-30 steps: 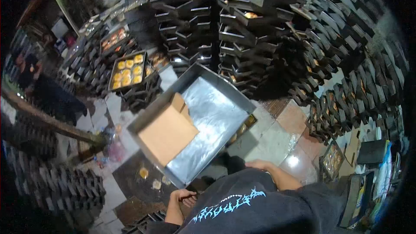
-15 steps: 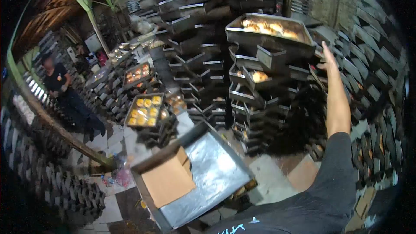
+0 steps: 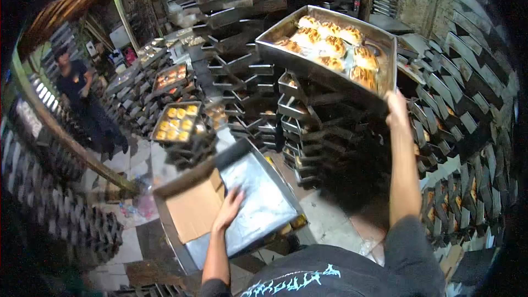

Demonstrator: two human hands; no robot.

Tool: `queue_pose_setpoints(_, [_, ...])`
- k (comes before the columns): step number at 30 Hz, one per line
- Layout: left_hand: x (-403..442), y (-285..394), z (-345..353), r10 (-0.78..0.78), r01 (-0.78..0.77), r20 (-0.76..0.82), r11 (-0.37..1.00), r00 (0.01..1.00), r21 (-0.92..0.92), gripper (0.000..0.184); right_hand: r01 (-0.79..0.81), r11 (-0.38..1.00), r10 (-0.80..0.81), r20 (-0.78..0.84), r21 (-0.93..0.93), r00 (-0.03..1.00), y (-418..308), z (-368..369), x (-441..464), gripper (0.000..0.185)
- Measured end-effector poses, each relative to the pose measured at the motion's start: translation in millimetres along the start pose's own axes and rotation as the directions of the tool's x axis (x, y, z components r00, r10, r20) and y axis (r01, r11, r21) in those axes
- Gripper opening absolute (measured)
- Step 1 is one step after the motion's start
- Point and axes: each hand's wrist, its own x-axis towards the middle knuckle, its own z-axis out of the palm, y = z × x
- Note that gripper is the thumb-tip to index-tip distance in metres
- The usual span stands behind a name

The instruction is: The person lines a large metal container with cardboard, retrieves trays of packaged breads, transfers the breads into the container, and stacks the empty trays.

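Observation:
My right hand (image 3: 396, 111) grips the near right corner of a deep metal baking tray (image 3: 324, 69), which is tilted above a stack of trays. Browned buns (image 3: 331, 47) sit in it, with bare metal between some of them. Lower down, my left hand (image 3: 230, 208) reaches over an empty metal tray (image 3: 261, 195) with its fingers stretched out; whether it touches the bottom I cannot tell. A piece of brown cardboard (image 3: 190, 212) lies in the left part of that tray, beside my left hand.
Tall crisscross stacks of trays (image 3: 242, 49) stand behind, and more trays (image 3: 462, 93) fill the right side. A tray of yellow-topped buns (image 3: 177, 122) rests on a low stack. A person (image 3: 82, 88) stands at the far left, behind a slanting pole (image 3: 82, 154).
My right hand has taken hold of the bun tray, which has shifted left and nearer, its buns now showing more. My left hand has come into view over the lower tray.

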Motion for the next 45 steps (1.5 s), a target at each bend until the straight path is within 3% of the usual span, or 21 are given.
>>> queue_pose_setpoints(4, [-14,81,99,0.125,-0.025,0.149,0.839,0.981,-0.543,0.083,-0.039,0.962,0.049,-0.029,0.268,0.998,0,18,-238,0.043])
queue_pose_setpoints(5, [-35,109,115,-0.051,0.063,0.037,0.795,0.998,-0.604,0.083,0.011,0.964,-0.019,0.029,0.264,0.999,16,20,-297,0.054])
queue_pose_setpoints(8, [-80,83,99,-0.163,-0.100,-0.261,0.640,0.951,-0.762,0.036,0.123,0.981,-0.051,0.410,-0.152,0.911,39,-7,-433,0.069])
queue_pose_setpoints(10, [-95,-13,49,-0.265,0.069,-0.106,0.576,0.958,-0.814,0.032,0.183,0.935,0.036,0.598,-0.302,0.801,49,-78,-443,0.023])
queue_pose_setpoints(11, [-116,-38,27,-0.245,0.106,-0.046,0.569,0.968,-0.815,0.033,0.353,0.907,-0.218,0.462,-0.230,0.860,57,-110,-434,0.010])
queue_pose_setpoints(12, [-139,-68,6,-0.354,0.196,-0.028,0.580,0.935,-0.791,0.032,0.350,0.830,-0.251,0.269,-0.435,0.930,65,-143,-415,0.013])
queue_pose_setpoints(14, [-175,-98,-28,-0.371,0.257,-0.017,0.675,0.928,-0.692,0.029,-0.298,0.948,0.306,-0.064,0.116,0.950,72,-176,-361,0.044])
queue_pose_setpoints(15, [-175,-154,-47,-0.397,0.320,0.051,0.651,0.917,-0.688,0.029,-0.291,0.947,0.292,-0.016,-0.135,0.956,124,-210,-329,0.066])
queue_pose_setpoints(18, [-185,-103,-73,-0.552,0.556,0.208,0.597,0.808,-0.578,0.020,-0.793,0.609,0.737,0.355,0.021,0.575,192,-175,-311,0.094])
queue_pose_setpoints(19, [-170,-130,-88,-0.581,0.662,0.332,0.567,0.743,-0.490,0.025,-0.770,0.638,0.717,0.386,-0.028,0.580,167,-139,-333,0.091])
queue_pose_setpoints(22, [-92,-160,-106,-0.085,0.097,0.204,0.994,0.975,-0.047,0.029,-0.759,0.635,0.751,0.348,-0.146,0.561,174,-86,-373,0.061])
queue_pose_setpoints(23, [-50,-168,-117,-0.043,0.026,0.376,0.998,0.925,0.051,0.023,-0.776,0.605,0.768,0.389,-0.181,0.508,208,-99,-374,0.053])
queue_pose_setpoints(25, [-23,-67,-99,-0.112,0.029,0.160,0.894,0.981,0.447,0.032,-0.910,0.403,0.814,0.416,0.098,0.405,245,-102,-390,0.038])
queue_pose_setpoints(29, [20,-6,-30,0.312,-0.297,-0.271,0.950,0.911,0.098,0.036,-0.846,0.435,0.811,0.274,0.308,0.517,313,-78,-399,0.027])
queue_pose_setpoints(31, [-30,15,3,0.241,-0.252,-0.166,0.967,0.956,-0.047,0.039,-0.849,0.416,0.842,0.213,0.326,0.495,326,-55,-404,0.028])
queue_pose_setpoints(32, [-48,-9,28,0.405,-0.379,-0.243,0.913,0.881,0.149,0.040,-0.831,0.460,0.827,0.189,0.314,0.530,341,-50,-406,0.028])
queue_pose_setpoints(33, [-82,-15,39,0.158,-0.148,-0.044,0.972,0.986,0.182,0.040,-0.811,0.481,0.824,0.143,0.334,0.548,345,-41,-409,0.030])
queue_pose_setpoints(34, [-100,-71,65,0.434,-0.398,-0.094,0.878,0.896,0.264,0.036,-0.835,0.439,0.842,0.172,0.331,0.511,360,-46,-407,0.031])
queue_pose_setpoints(35, [-128,-79,66,0.161,-0.179,0.104,0.964,0.981,0.195,0.030,-0.856,0.398,0.854,0.206,0.330,0.477,376,-46,-404,0.035])
queue_pose_setpoints(38, [-190,-140,70,0.044,-0.033,-0.182,0.997,0.982,0.064,0.025,-0.905,0.425,0.880,0.250,-0.029,0.405,318,-40,-406,0.051])
queue_pose_setpoints(45, [-204,-207,28,-0.226,0.267,-0.431,0.963,0.874,0.036,0.028,-0.945,0.327,0.838,0.459,0.012,0.295,380,-69,-395,0.047])
